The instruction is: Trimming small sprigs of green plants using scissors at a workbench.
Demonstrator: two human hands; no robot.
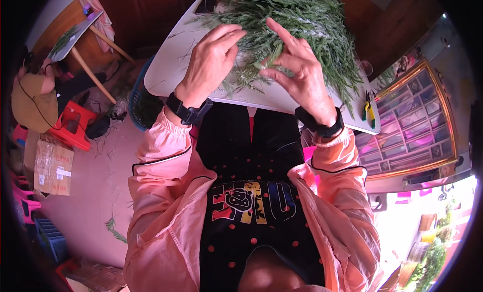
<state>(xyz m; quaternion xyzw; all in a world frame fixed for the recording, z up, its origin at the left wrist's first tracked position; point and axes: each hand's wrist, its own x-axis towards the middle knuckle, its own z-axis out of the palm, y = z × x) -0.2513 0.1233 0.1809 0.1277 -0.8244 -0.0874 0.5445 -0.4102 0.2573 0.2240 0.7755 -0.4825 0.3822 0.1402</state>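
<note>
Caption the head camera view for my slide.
Left hand and right hand above a white table, the right pinching a feathery green sprig beside a heap of dark green fronds.

- Large block lettering [246, 207] in red, yellow and blue tones is printed across the chest of a black, red-dotted shirt [274, 236], with a round cartoon-like shape set among the letters.
- A finer line of print is set close to it, too small to be read.
- Red printed characters [61, 157] and white labels [64, 172] are borne by a brown cardboard box [49, 158].
</note>
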